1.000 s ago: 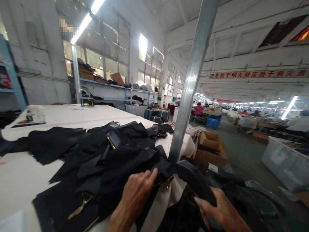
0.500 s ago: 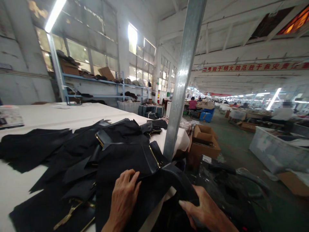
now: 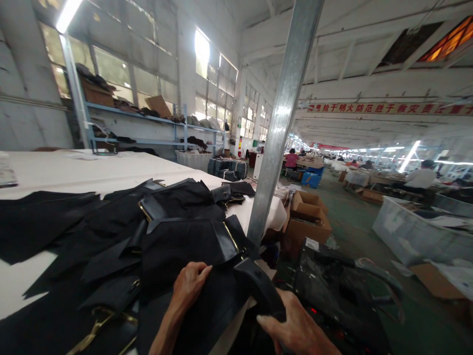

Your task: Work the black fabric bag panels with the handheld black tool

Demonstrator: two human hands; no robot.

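Observation:
My left hand (image 3: 190,286) is closed at the edge of a black fabric piece (image 3: 177,241), thumb and forefinger pressed together. That piece has smooth leather-like trim and a gold zipper (image 3: 231,236) along its right side. My right hand (image 3: 291,320) grips a curved black leather-like strip (image 3: 260,283) at the fabric's right end, thumb on the near side. To the left, more black fabric pieces (image 3: 55,222) lie overlapped in a heap, some with gold zippers (image 3: 92,333). What lies under my hands is dark and partly hidden.
A white-topped table (image 3: 111,170) carries the heap. A metal post (image 3: 277,128) rises at its right edge. Beyond it on the floor are cardboard boxes (image 3: 308,227), a shiny black bundle (image 3: 332,286) and a large pale bin (image 3: 399,236). People sit working farther off.
The view has shifted slightly right. My left hand's fingers have drawn together at the fabric edge. My right hand has moved a little left and down with the strip.

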